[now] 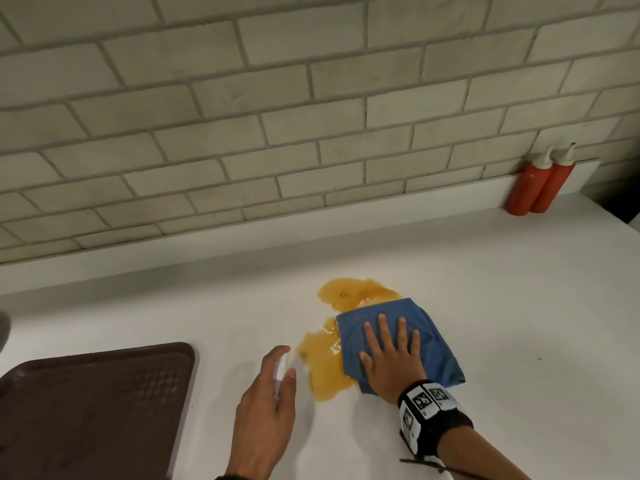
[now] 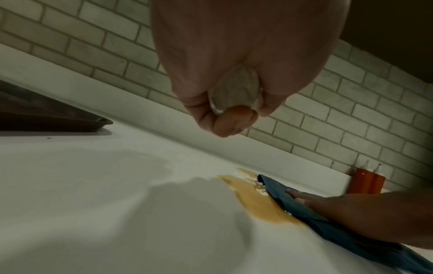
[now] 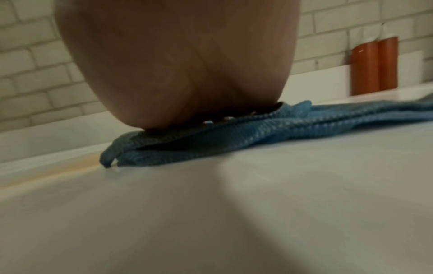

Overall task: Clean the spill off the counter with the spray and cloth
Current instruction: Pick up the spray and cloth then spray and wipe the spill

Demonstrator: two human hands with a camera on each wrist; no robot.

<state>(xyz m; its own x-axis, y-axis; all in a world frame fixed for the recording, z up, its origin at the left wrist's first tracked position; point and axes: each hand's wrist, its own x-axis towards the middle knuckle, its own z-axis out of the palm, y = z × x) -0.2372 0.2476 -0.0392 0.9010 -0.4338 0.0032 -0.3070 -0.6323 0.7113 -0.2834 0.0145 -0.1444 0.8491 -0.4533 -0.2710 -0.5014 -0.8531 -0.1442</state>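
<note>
An amber spill (image 1: 325, 368) lies on the white counter (image 1: 519, 289), also seen as spill (image 2: 257, 202). A folded blue cloth (image 1: 436, 341) covers its right part. My right hand (image 1: 391, 355) presses flat on the cloth with fingers spread; from the right wrist, only the palm on the cloth (image 3: 269, 129) shows. My left hand (image 1: 266, 403) grips a small white spray bottle (image 1: 281, 367), its nozzle aimed at the spill's left edge. In the left wrist view the bottle (image 2: 235, 90) sits inside my curled left hand (image 2: 225, 96), beside the cloth (image 2: 304, 209).
A dark brown tray (image 1: 93, 407) lies at the near left of the counter. Two red squeeze bottles (image 1: 536, 181) stand at the back right against the brick wall (image 1: 311, 116). The counter's right end drops off near them.
</note>
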